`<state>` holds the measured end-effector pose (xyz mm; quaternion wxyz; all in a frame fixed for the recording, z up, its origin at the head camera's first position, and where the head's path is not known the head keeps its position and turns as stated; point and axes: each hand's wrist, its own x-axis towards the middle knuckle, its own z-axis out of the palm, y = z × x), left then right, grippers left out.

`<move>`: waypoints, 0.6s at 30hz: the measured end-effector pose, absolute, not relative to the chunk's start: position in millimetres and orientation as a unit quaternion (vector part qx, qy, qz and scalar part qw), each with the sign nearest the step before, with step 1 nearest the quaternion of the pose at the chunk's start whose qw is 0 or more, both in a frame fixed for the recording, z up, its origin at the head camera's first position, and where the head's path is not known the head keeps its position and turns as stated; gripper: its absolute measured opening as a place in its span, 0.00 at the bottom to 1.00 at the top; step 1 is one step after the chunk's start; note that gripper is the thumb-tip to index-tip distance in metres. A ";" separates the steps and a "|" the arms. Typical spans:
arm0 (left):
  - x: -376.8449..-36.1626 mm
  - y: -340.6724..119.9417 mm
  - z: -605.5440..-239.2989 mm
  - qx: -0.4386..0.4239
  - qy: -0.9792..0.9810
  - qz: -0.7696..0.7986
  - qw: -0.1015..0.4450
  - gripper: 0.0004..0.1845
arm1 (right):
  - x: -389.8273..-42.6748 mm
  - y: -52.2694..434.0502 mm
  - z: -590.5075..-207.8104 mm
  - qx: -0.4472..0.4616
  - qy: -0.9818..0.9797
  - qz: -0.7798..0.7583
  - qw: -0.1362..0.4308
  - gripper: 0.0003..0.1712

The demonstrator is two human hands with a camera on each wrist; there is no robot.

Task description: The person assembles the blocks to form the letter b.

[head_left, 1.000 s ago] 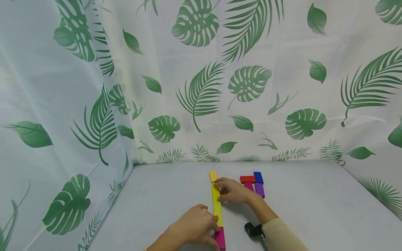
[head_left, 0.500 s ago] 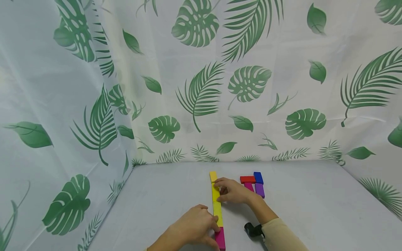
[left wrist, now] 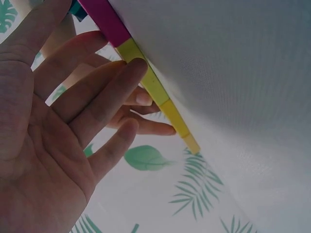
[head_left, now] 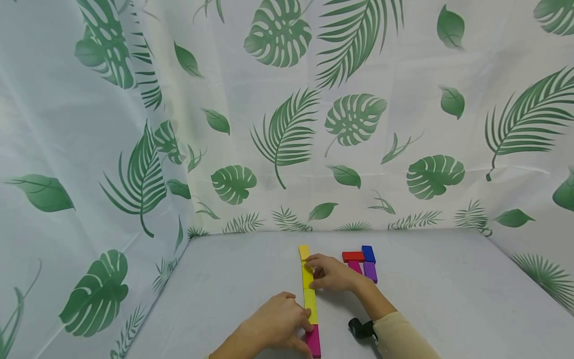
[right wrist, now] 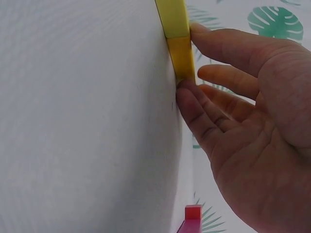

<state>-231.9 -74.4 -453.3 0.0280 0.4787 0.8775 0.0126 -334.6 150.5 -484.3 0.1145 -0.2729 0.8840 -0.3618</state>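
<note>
A straight line of blocks lies on the grey table (head_left: pixel 233 279): several yellow blocks (head_left: pixel 307 276) with a magenta block (head_left: pixel 314 342) at the near end. My left hand (head_left: pixel 307 324) lies against the line's left side, straight fingers (left wrist: pixel 127 77) touching a yellow block (left wrist: pixel 154 88) next to the magenta block (left wrist: pixel 104 19). My right hand (head_left: pixel 314 272) presses against the line's right side farther up. Its index finger and thumb (right wrist: pixel 193 109) touch the yellow blocks (right wrist: pixel 176 34). Neither hand wraps round a block.
A small cluster of red (head_left: pixel 353 256), blue (head_left: pixel 368 253), magenta and purple (head_left: pixel 370 271) blocks lies just right of my right hand; the red block (right wrist: pixel 193 212) also shows in the right wrist view. Leaf-print curtains (head_left: pixel 287 124) close off the back and both sides.
</note>
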 end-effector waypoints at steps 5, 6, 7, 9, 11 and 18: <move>-231.9 -74.3 -452.6 0.478 0.878 0.016 0.030 0.23 | -335.3 149.7 -483.8 -0.273 0.885 -0.360 0.115 0.30; -231.9 -74.2 -452.5 0.478 0.878 0.016 0.031 0.23 | -335.4 149.6 -483.7 -0.273 0.885 -0.360 0.115 0.30; -231.9 -74.2 -452.5 0.479 0.877 0.015 0.030 0.23 | -335.7 149.6 -483.7 -0.273 0.884 -0.361 0.115 0.30; -232.1 -74.1 -452.8 0.481 0.876 0.014 0.028 0.23 | -336.0 149.7 -483.7 -0.271 0.884 -0.362 0.115 0.30; -232.2 -74.2 -453.2 0.482 0.876 0.012 0.027 0.23 | -336.1 149.9 -483.9 -0.271 0.885 -0.362 0.115 0.30; -231.3 -74.6 -454.7 0.482 0.876 0.012 0.022 0.22 | -336.0 149.8 -484.6 -0.259 0.890 -0.363 0.098 0.29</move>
